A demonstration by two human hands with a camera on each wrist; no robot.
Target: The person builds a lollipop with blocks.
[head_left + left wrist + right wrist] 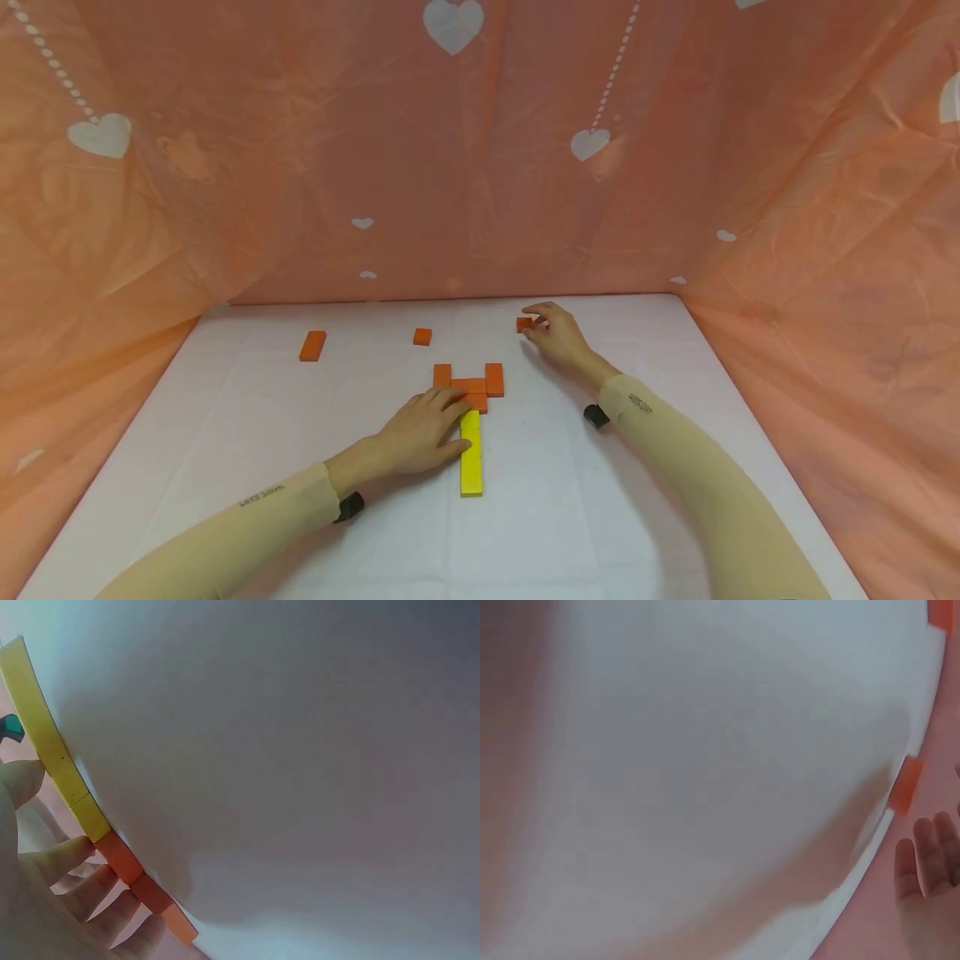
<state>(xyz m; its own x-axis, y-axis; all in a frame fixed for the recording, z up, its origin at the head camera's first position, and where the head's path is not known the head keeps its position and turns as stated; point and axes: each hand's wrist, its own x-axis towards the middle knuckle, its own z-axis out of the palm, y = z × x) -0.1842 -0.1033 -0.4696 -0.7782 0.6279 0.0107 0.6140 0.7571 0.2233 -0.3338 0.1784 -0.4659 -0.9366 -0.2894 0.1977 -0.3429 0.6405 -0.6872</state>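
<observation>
My left hand (426,429) rests on a flat arrangement of blocks, fingertips on its orange part and thumb at the side of the yellow strip (471,467). That strip runs toward me from several orange blocks (477,386), with upright-lying orange blocks at the left (442,375) and right (494,379) ends. In the left wrist view the fingers (105,889) line the edge of the row. Farther back, my right hand (558,335) is spread around a small orange block (524,324). In the right wrist view its fingers (928,851) look straight, just below an orange block (906,785).
A longer orange block (312,346) lies at the back left, and a small square one (422,337) sits behind the arrangement. The white tabletop (247,417) meets a pink curtain (450,167) with white hearts at the back and sides.
</observation>
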